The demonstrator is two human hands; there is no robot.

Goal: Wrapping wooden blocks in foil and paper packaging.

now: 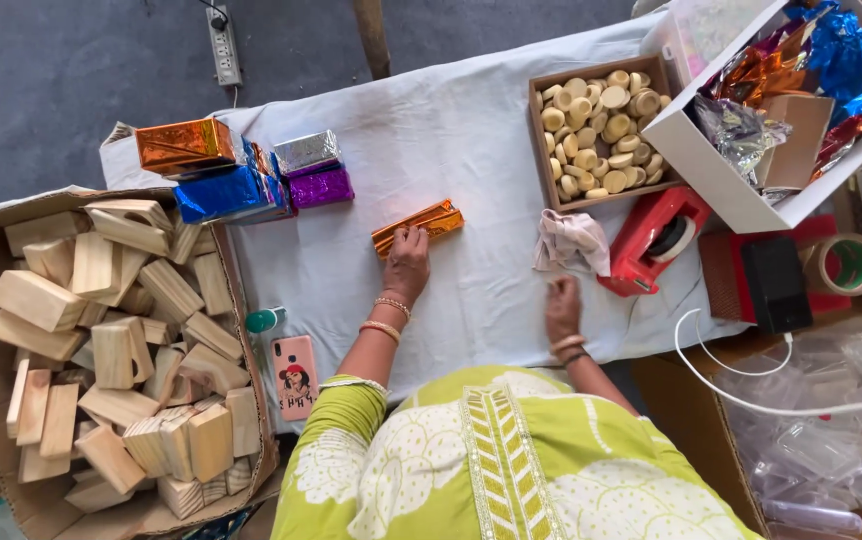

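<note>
Left hand [408,262] pressed flat, grip open, on orange foil-wrapped block [417,227] mid-counter, open white cloth [451,130] around it | right hand [562,305] grip open on cloth, near crumpled rag [571,241] | four wrapped blocks [241,170] at far edge | cardboard box of bare wooden blocks [111,350] off left edge.

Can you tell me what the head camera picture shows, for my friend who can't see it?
A person's left hand presses on a small block wrapped in shiny orange foil on a white-covered table, while the right hand rests open near a crumpled cloth. Around them sit a cardboard box of plain wooden blocks and a tray of round wooden discs.
</note>
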